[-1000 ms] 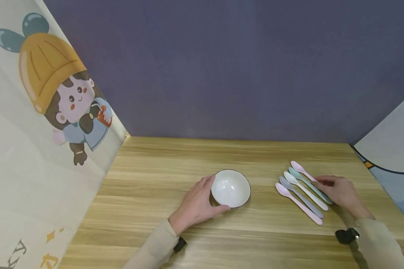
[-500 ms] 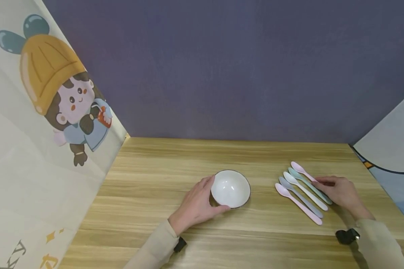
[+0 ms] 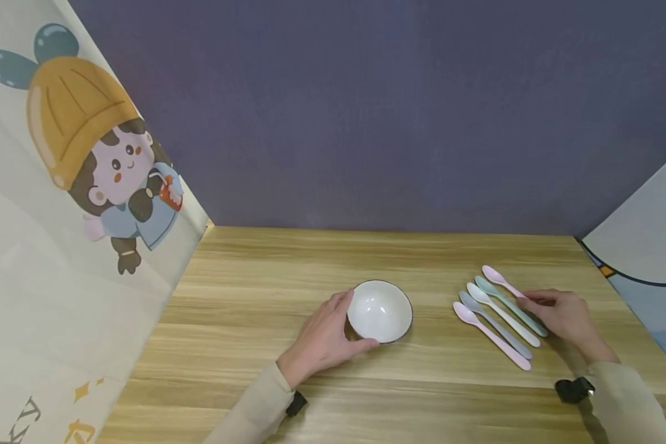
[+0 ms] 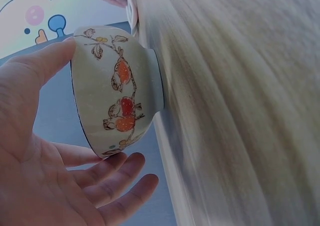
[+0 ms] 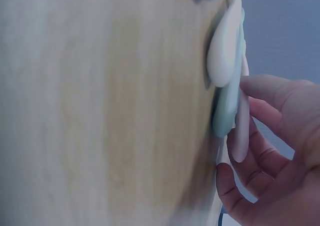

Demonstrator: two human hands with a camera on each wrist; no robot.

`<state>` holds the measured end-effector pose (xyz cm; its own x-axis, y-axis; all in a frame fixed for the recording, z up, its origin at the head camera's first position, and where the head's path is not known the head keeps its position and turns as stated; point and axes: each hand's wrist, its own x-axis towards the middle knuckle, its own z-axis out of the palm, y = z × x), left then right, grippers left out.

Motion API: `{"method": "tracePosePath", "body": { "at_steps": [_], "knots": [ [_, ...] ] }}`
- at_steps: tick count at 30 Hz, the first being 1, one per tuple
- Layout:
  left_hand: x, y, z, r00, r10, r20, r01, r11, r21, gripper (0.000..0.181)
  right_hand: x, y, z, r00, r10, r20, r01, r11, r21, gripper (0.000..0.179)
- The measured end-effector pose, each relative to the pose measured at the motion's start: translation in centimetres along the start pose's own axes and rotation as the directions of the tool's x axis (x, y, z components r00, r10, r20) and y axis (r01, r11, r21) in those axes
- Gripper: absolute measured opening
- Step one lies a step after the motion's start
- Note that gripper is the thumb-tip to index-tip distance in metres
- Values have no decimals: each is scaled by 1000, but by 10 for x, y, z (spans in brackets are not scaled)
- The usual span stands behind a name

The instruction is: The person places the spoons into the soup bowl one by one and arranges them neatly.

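As the left hand point(image 3: 323, 338) gripped the bowl point(image 3: 380, 312) at frame centre, the right hand point(image 3: 563, 317), right of frame, pinched the top pink spoon point(image 3: 495, 275), its grip partly hidden from above. The spoon had edged away from the green spoon point(image 3: 512, 306), suggesting it was being singled out. "ky" point(image 3: 23, 420) was legible lower left.

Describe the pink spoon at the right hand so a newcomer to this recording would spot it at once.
On the wooden table, right of the white bowl, five spoons form a slanted row. Look to the row's far end, past the green spoon. The pink spoon there resembles the other pink spoon at the near end, but only this one is pinched by the right hand.
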<state>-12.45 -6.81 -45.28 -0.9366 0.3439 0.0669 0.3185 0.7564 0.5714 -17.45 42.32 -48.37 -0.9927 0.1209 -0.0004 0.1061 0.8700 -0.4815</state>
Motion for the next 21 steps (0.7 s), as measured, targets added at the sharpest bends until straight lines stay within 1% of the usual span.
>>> {"method": "tracePosePath", "body": {
  "at_steps": [6, 10, 21],
  "knots": [
    [0, -1, 1, 1000, -5, 1, 5, 1000, 4, 105, 2, 1, 0, 1000, 5, -20, -5, 1000, 12, 53],
    [0, -1, 1, 1000, -11, 4, 11, 1000, 1, 105, 2, 1, 0, 1000, -6, -29, 7, 1000, 16, 52],
    [-1, -1, 1, 1000, -17, 8, 17, 1000, -5, 107, 0, -1, -2, 1000, -9, -26, 9, 1000, 8, 54]
  ]
}}
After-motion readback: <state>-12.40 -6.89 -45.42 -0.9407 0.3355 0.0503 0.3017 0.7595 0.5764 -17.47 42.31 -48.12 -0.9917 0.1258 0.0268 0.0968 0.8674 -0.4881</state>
